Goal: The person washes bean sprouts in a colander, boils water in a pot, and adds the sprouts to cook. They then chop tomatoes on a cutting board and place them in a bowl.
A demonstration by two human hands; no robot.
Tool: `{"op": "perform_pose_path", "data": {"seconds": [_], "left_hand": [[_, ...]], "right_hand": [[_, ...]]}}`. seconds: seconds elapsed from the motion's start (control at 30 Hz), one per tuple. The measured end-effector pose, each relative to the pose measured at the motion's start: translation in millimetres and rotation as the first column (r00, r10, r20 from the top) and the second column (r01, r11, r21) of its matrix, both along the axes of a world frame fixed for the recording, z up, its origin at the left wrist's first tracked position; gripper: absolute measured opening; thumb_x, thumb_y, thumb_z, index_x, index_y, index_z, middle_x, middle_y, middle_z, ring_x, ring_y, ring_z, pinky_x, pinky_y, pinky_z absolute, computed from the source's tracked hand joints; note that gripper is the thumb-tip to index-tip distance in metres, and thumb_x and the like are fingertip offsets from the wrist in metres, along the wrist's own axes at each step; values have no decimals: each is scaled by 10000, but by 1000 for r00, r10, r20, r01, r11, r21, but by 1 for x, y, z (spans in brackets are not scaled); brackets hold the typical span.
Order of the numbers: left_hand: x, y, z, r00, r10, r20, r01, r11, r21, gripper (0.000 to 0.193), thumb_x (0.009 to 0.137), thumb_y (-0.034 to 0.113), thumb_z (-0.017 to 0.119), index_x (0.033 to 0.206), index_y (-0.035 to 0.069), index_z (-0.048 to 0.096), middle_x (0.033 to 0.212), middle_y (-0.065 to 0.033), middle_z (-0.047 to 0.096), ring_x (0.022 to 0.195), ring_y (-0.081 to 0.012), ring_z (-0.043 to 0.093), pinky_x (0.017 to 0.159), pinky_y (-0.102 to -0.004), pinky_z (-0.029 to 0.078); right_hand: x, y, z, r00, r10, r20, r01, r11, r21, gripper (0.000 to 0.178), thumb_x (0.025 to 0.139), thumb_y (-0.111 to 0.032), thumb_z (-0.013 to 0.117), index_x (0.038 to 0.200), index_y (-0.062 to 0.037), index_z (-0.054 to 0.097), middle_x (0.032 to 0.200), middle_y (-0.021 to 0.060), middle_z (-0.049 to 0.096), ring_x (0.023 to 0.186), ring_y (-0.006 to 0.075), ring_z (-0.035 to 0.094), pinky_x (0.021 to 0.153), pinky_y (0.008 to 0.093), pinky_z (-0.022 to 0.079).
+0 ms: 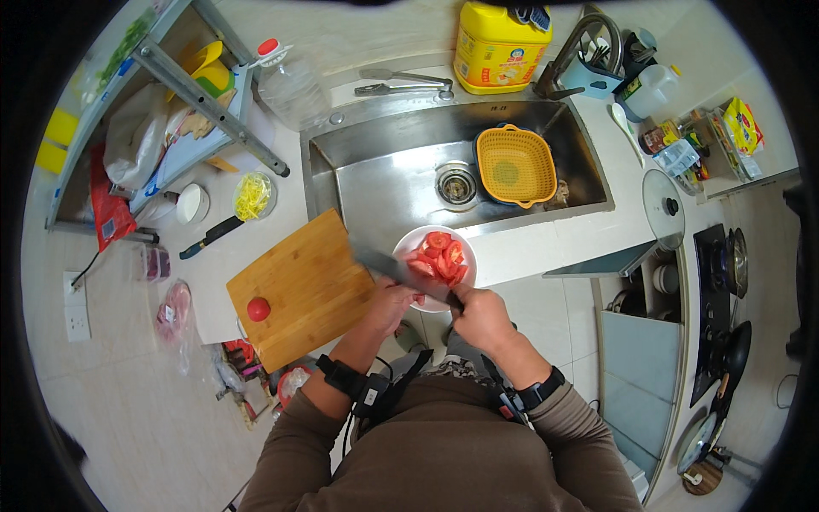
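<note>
My right hand grips a kitchen knife by its dark handle. The broad blade points to the left and crosses over a white bowl of cut tomato pieces. My left hand is closed at the bowl's near left rim, under the blade, which partly hides its fingers. The bowl juts past the counter's front edge. Left of it lies a wooden cutting board, bearing one piece of tomato, rounded side up.
Behind the bowl is a steel sink with a yellow basket. A second knife, a bowl of yellow shreds and a white cup stand beyond the board. A cabinet door juts out at the right.
</note>
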State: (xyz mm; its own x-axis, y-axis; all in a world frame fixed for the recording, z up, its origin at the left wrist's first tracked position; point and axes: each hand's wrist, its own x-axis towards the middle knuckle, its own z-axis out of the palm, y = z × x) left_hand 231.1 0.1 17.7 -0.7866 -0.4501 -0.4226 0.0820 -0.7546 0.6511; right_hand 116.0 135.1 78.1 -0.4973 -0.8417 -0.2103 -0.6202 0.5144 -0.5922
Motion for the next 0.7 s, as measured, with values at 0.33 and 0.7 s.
{"op": "perform_pose_path", "data": {"seconds": [0.33, 0.7], "left_hand": [[6, -18, -4, 980, -128, -153, 101, 980, -171, 340, 911, 265, 469, 1166, 41, 486, 1117, -50, 545, 1066, -146, 512, 937, -312, 403], [12, -28, -6, 944, -241, -226, 303, 902, 306, 183, 784, 91, 581, 959, 42, 562, 841, -39, 587, 590, -104, 504, 486, -207, 373]], "right_hand": [[4, -8, 11, 983, 157, -96, -158, 987, -7, 168, 637, -113, 588, 781, -39, 543, 688, 161, 611, 647, 344, 609, 590, 436, 490], [-8, 8, -12, 999, 46, -4, -45, 985, 166, 195, 683, -111, 562, 867, -63, 605, 741, 176, 618, 717, 367, 595, 651, 438, 487]]}}
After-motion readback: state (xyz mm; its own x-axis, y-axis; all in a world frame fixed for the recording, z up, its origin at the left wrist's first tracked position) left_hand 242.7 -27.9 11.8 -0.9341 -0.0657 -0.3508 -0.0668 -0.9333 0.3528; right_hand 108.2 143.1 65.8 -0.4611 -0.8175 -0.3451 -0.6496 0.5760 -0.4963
